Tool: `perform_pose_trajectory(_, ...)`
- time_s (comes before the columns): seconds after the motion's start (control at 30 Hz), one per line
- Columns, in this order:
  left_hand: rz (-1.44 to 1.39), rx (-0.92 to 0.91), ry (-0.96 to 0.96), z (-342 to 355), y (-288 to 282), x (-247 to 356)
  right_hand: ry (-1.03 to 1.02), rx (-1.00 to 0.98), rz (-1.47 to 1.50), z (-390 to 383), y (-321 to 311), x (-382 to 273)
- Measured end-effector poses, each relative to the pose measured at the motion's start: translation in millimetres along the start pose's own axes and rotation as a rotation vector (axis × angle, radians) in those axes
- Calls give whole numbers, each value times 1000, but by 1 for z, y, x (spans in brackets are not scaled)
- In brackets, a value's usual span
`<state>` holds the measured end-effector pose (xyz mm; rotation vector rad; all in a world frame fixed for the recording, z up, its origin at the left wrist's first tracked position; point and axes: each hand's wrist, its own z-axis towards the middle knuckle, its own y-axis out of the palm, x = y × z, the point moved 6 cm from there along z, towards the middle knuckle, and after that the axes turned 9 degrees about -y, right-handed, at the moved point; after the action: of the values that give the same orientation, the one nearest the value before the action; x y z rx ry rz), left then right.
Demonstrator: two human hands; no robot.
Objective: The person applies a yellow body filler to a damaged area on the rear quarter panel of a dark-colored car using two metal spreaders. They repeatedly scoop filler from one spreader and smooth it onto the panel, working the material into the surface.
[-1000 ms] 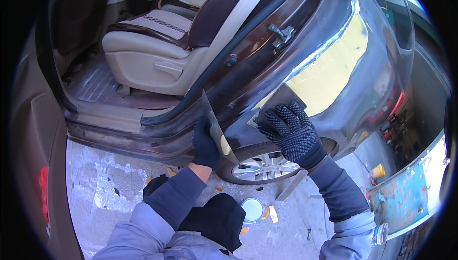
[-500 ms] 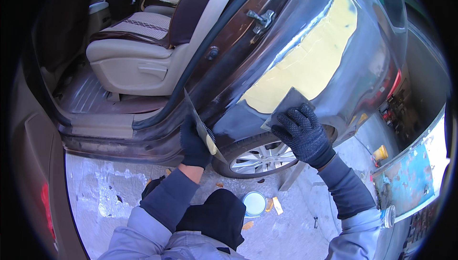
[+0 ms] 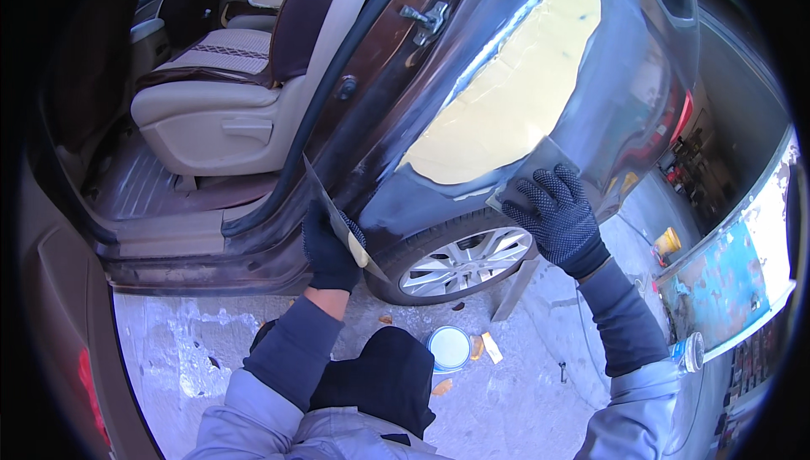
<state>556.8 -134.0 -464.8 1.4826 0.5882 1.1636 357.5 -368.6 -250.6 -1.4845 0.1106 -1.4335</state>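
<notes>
A broad patch of pale yellow body filler covers part of the car's bare grey rear quarter panel, above the wheel. My right hand, in a dark dotted glove, grips a thin grey flat spreader. Its blade lies against the panel at the patch's lower right edge. A small pale smear shows just left of it. My left hand, gloved alike, holds a thin flat mixing plate on edge, near the door sill. A dab of filler sits on the plate near the fingers.
The rear wheel is below my hands. At left, the open doorway shows a beige seat, and a door panel stands nearer. A round white-topped can is on the concrete. A yellow container and blue panel are at right.
My right hand and the spreader have moved right and down relative to the patch, off its lower edge. The left hand keeps its hold on the plate. The whole view has shifted slightly.
</notes>
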Motion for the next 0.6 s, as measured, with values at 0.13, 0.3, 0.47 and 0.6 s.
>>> perform_pose_trajectory(0.13,125,189,193,-3,11,4,422,250,286,-10,-23,-24)
perform_pose_trajectory(0.3,180,206,195,-22,14,-11,1180,1059,1387,-23,-3,-104)
perform_pose_trajectory(0.47,1230,239,698,-40,37,8,906,781,1382,2,-10,-155)
perform_pose_trajectory(0.6,1074,262,620,-34,49,25,828,537,1262,-3,-4,-157)
